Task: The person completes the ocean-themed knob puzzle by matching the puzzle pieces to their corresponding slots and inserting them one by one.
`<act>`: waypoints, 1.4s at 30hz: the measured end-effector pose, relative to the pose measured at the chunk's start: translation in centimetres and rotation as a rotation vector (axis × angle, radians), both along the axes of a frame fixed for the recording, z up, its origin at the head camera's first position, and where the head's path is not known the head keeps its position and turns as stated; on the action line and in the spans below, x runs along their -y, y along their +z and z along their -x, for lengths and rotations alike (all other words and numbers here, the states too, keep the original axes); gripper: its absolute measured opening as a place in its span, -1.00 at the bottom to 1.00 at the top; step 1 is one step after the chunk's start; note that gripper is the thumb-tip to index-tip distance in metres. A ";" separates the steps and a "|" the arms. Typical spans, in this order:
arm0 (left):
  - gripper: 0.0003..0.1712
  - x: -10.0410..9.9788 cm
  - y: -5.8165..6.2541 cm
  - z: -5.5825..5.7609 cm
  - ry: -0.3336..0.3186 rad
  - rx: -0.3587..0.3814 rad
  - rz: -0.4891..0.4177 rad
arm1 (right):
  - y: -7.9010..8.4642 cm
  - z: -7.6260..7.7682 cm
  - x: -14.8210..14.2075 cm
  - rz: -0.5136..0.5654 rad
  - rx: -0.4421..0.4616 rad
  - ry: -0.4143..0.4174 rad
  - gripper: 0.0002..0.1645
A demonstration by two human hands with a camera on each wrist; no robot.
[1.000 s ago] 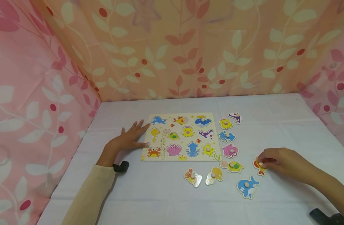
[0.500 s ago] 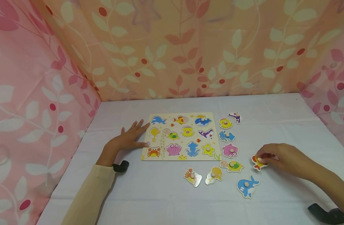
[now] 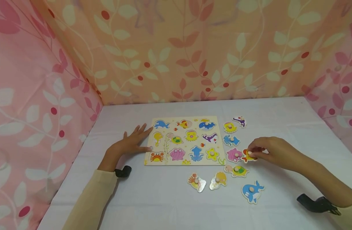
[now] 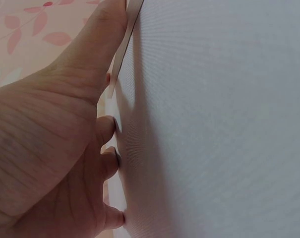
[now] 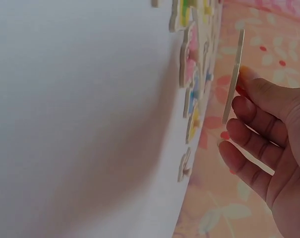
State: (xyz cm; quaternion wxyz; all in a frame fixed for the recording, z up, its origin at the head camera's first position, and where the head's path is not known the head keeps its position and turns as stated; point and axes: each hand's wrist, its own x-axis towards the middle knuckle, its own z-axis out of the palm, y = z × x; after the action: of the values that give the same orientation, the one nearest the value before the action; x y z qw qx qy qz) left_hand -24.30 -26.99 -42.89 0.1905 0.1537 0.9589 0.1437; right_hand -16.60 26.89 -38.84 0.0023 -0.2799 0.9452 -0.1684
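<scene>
A flat wooden peg puzzle board [image 3: 164, 132] with sea-animal pictures lies on the white table. My left hand [image 3: 132, 142] rests at its left edge with fingers spread, thumb and a fingertip touching the board. By its knob, my right hand [image 3: 272, 151] pinches a red and yellow fish puzzle piece [image 3: 247, 157]. In the right wrist view that fish piece [image 5: 233, 82] is held edge-on, lifted off the table. Just left of it in the head view lies the pink shell piece [image 3: 233, 155]. A whale piece [image 3: 207, 124] and a starfish piece [image 3: 212, 154] sit in the board.
Right of the board lie a purple piece [image 3: 240, 121], an octopus piece [image 3: 230, 127], a squid piece [image 3: 231, 140] and a turtle piece [image 3: 239, 171]. Nearer are crab [image 3: 196, 182], seahorse [image 3: 218, 180] and blue whale [image 3: 252, 191] pieces. Floral cloth [image 3: 176, 51] walls the back.
My right hand has raised the fish piece from the right side of the table and carried it left and away, toward the board. The left hand has stayed in place.
</scene>
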 end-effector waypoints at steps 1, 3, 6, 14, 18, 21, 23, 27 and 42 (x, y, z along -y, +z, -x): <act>0.24 0.0 -0.1 0.0 -0.001 -0.002 0.008 | 0.1 0.2 0.3 0.007 0.003 0.006 -0.73; 0.24 0.0 -0.2 0.0 -0.005 -0.010 0.011 | 0.3 0.6 0.9 0.020 0.009 0.011 -0.74; 0.24 0.1 -0.3 0.0 -0.011 -0.022 0.012 | 0.8 1.3 1.8 0.031 0.015 0.019 -0.76; 0.25 0.1 0.0 -0.3 0.002 -0.016 -0.007 | 1.7 3.5 3.8 0.036 0.004 0.047 -0.80; 0.25 0.1 0.1 -0.3 0.003 -0.016 -0.002 | 1.9 4.3 4.7 0.024 -0.001 0.048 -0.80; 0.25 0.2 -0.1 -0.2 0.003 -0.022 0.008 | 2.1 4.9 5.4 0.016 0.000 0.044 -0.81; 0.25 0.2 -0.1 -0.2 0.004 -0.024 0.010 | 2.2 5.3 5.8 0.012 -0.003 0.048 -0.81; 0.25 0.2 -0.1 -0.2 0.005 -0.021 0.004 | 2.2 6.1 6.7 0.008 -0.004 0.054 -0.82; 0.25 0.3 -0.4 0.1 -0.011 -0.018 0.007 | 2.0 9.2 10.4 0.010 0.003 0.108 -0.81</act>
State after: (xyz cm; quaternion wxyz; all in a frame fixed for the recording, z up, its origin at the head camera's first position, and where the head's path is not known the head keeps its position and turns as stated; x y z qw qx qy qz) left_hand -24.40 -27.26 -43.24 0.1833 0.1598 0.9601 0.1380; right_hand -25.80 16.45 -36.83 0.0115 -0.3303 0.9278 -0.1731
